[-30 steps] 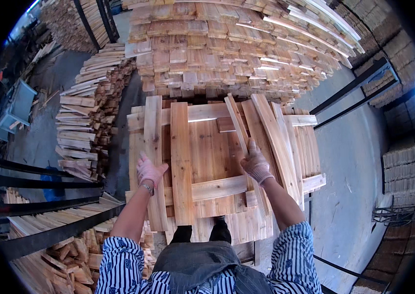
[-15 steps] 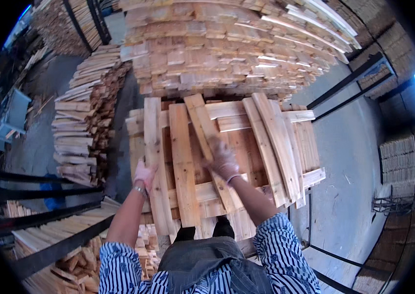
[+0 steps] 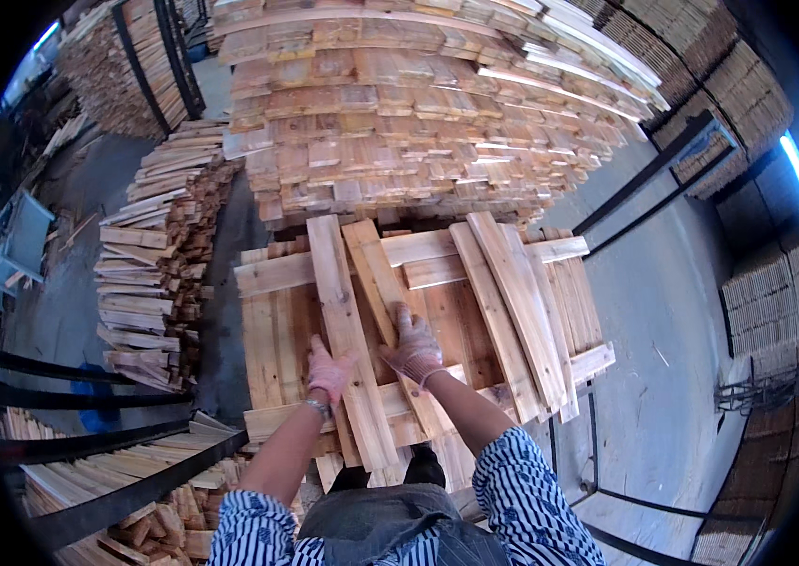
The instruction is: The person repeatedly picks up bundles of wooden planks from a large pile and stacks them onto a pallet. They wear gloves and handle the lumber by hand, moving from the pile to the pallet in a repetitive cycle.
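Note:
Wooden planks lie across a low stack of boards in front of me. My left hand [image 3: 328, 371], in a pinkish glove, presses against the left edge of a wide knotty plank [image 3: 335, 278]. Its fingers are spread and its thumb lies over the plank's edge. That plank overlaps another board, which shows only as a strip at its lower left. My right hand [image 3: 413, 354], gloved too, is closed about a narrower plank [image 3: 376, 278] just to the right, thumb on one side and fingers on the other. Both planks lie slightly tilted across the cross boards [image 3: 272, 274].
More loose planks [image 3: 503, 321] lie at the stack's right side. Behind stands a tall lumber pile [image 3: 352, 123]. A long row of stacked slats [image 3: 140, 311] runs at the left. Black metal frames [image 3: 649, 184] stand to either side, and bundled boards [image 3: 767, 302] line the far right.
The wide plank has shifted right with my left hand, over the neighbouring board and close to the narrow plank. My right hand has come a little nearer to me. The camera view has shifted slightly.

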`<state>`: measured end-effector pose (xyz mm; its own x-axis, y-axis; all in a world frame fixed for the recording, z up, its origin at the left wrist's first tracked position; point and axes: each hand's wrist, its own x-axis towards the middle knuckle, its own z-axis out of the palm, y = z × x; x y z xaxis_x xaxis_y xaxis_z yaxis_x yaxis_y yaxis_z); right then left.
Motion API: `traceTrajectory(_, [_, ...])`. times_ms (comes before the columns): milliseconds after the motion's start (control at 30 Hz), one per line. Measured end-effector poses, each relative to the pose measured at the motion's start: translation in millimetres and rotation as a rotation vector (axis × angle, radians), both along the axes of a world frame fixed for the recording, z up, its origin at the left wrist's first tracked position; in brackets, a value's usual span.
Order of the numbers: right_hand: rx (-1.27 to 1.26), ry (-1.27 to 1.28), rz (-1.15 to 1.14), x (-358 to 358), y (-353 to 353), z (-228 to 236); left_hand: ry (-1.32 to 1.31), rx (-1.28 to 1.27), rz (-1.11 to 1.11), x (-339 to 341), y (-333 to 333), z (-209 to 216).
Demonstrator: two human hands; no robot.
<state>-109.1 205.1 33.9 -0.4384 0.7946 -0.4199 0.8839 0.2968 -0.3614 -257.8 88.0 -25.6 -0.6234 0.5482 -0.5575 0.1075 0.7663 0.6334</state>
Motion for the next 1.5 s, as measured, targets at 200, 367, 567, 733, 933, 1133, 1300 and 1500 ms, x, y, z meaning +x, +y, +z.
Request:
traceTrajectory(200, [0.003,0.267,0.021,-23,-23,-7,-0.089,0.171,0.153,-17,-6,-36])
traceTrajectory(367, [-0.003,0.216,0.108,-83,-83,-7,-0.257,0.355,0.259,-84,-66,-14])
traceTrajectory(567, [0.018,0.401,-0.064,-63,-71,-21,-0.238,0.413,0.286,-106,-75,-3])
traceTrajectory(733, [0.106,0.003,-0.075,-39,-26,0,-0.25,0.44,0.275,-108,-80,-9])
traceTrajectory(933, [0.071,-0.051,-0.044,-41,-28,-7,-0.27,0.492,0.291,-133,-89,-11])
traceTrajectory(1133, [0.227,0.059,0.009,-93,-93,-33,-0.189,0.368,0.222,-137,-83,2])
traceTrajectory(1300, [0.082,0.29,0.003,-99,-68,-26,0.071,0.055,0.185,-133,-72,19])
traceTrajectory(1500, [0.152,0.286,-0.045,-114,-75,-53,-0.263,0.366,0.313,-130,-92,0])
